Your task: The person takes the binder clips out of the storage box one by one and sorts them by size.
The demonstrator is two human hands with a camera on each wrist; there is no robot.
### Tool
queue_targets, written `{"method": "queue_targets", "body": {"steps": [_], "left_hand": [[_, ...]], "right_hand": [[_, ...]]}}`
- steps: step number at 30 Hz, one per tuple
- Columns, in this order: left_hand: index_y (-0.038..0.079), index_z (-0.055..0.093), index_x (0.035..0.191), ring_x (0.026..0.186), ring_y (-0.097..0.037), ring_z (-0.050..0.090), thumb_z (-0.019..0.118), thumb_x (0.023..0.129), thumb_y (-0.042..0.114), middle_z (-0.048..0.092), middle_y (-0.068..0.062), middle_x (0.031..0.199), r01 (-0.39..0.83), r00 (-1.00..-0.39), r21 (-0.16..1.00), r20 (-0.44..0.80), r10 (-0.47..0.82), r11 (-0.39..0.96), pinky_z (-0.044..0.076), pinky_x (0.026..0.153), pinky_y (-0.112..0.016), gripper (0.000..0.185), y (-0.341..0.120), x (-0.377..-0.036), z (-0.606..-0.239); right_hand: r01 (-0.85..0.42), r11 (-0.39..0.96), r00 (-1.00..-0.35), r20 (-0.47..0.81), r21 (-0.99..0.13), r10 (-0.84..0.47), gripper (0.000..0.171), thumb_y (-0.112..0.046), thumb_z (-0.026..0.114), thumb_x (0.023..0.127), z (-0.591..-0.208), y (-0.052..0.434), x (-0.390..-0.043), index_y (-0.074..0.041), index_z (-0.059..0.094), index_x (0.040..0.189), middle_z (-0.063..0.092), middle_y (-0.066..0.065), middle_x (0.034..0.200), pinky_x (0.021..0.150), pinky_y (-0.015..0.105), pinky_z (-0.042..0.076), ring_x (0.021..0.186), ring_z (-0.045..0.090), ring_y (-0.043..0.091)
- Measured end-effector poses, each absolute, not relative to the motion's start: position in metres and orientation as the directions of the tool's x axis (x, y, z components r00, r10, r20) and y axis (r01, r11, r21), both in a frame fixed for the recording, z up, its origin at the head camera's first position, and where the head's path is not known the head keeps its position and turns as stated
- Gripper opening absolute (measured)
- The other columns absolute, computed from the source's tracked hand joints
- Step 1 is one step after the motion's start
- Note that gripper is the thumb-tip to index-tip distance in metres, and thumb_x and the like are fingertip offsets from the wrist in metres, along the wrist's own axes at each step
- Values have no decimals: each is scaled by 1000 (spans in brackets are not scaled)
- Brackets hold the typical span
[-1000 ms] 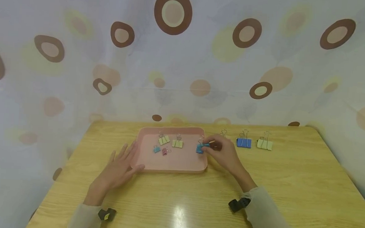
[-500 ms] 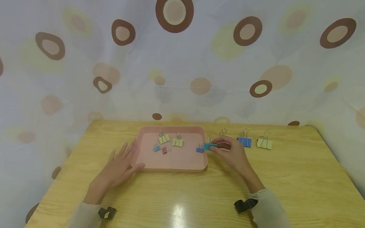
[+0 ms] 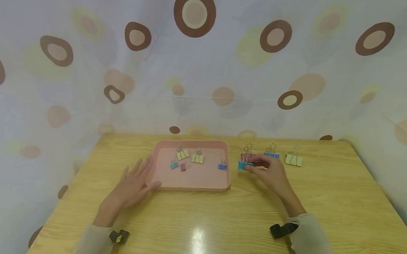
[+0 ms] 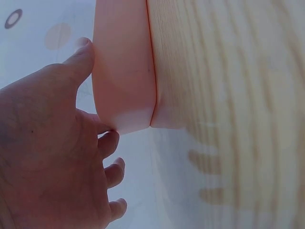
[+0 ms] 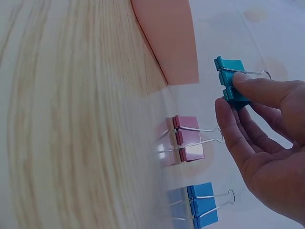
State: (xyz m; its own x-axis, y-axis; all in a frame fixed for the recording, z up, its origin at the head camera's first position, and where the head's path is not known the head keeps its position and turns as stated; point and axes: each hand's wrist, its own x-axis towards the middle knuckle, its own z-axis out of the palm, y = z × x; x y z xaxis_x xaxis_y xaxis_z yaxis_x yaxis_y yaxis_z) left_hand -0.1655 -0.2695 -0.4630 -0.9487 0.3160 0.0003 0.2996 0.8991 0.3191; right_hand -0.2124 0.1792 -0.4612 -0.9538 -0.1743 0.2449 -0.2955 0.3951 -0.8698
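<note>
My right hand pinches a teal binder clip between thumb and fingers, just right of the pink tray. In the right wrist view the teal clip is held up off the table, its wire handle pointing away. My left hand rests with spread fingers against the tray's left end; the left wrist view has its fingertips at the tray's corner. Inside the tray lie two pale yellow binder clips, a small teal one, a small pink one and a small blue one.
Behind the held clip stands a large pink binder clip, partly hidden in the head view. Right of it are a large blue clip and a pale yellow clip. A patterned curtain hangs along the wooden table's back edge.
My right hand has carried the teal binder clip from above the tray's right end out to the right, in front of the large pink clip. The left hand has stayed put.
</note>
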Motion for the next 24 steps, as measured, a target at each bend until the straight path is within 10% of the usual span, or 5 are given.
{"method": "queue_targets", "body": {"steps": [24], "left_hand": [[2, 19, 163, 155, -44, 11, 48, 104, 56, 15, -13, 170, 308, -949, 311, 27, 315, 899, 5, 118, -71, 85, -271, -167, -466]], "right_hand": [[-162, 559, -980, 64, -813, -191, 18, -14, 81, 89, -480, 201, -214, -4, 77, 103, 75, 6, 94, 80, 35, 56, 87, 69, 19]]}}
